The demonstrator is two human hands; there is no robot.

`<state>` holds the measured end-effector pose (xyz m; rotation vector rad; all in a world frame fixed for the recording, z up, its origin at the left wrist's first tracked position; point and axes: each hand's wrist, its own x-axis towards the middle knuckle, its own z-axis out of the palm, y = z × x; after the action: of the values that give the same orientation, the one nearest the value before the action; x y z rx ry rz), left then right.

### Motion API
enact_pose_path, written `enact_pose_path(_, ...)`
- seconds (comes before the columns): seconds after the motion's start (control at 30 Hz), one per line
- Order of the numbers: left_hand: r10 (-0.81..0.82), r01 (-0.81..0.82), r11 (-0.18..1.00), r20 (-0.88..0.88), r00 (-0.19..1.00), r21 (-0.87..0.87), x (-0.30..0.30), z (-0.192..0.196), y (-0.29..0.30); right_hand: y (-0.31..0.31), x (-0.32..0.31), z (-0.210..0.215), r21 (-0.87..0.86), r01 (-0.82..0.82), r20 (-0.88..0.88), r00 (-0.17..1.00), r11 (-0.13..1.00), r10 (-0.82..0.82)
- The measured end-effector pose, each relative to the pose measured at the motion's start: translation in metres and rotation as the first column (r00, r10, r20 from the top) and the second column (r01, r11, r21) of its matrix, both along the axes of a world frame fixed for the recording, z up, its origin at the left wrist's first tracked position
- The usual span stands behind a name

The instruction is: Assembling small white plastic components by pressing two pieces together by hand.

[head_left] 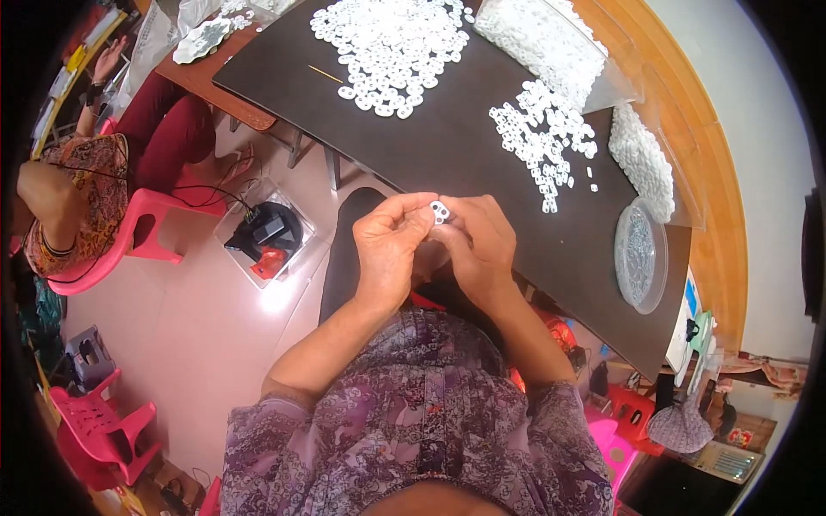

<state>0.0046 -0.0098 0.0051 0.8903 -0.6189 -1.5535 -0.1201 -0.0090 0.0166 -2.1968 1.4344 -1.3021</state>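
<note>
Between the fingertips of both hands is a small white oval plastic piece (440,211) with dark holes in it. My left hand (387,245) pinches it from the left, thumb and forefinger together. My right hand (482,245) closes on its right side, with the thumb below. Both hands are held over the near edge of the dark table (430,146). Beyond them lies a large heap of white oval pieces (391,43), and to the right a smaller scatter of white pieces (542,129). Whether a smaller part sits in the held piece cannot be made out.
A clear bag of white pieces (551,43) and another white pile (641,159) lie along the right side. A round clear tub (637,258) holds small metallic parts. A thin yellowish stick (327,74) lies by the heap. On the left a person (95,181) sits on a pink chair.
</note>
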Motion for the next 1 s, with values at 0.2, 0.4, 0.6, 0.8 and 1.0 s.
enact_pose_path(0.2,0.013,0.013,0.966,0.1,0.995,-0.258,0.004,-0.011,-0.002,0.002,0.005,0.006,0.027,-0.004,0.09,0.996,1.0,0.002)
enact_pose_path(0.4,0.008,-0.003,0.951,0.016,1.0,-0.31,0.003,-0.02,0.0,0.0,0.006,0.002,-0.035,-0.032,0.135,0.99,0.999,0.036)
enact_pose_path(0.6,0.086,-0.075,0.931,0.013,0.996,-0.356,-0.002,-0.02,0.003,0.003,0.009,0.0,-0.064,-0.023,0.151,0.988,0.998,0.032)
enact_pose_path(0.8,0.094,-0.114,0.942,-0.079,0.992,-0.316,-0.003,-0.014,0.004,0.002,0.016,0.005,-0.096,-0.011,0.135,0.991,0.995,0.024)
enact_pose_path(1.0,0.096,-0.115,0.943,-0.076,0.992,-0.313,-0.006,-0.009,0.007,0.003,0.014,0.0,-0.161,-0.003,0.135,0.991,0.987,0.025)
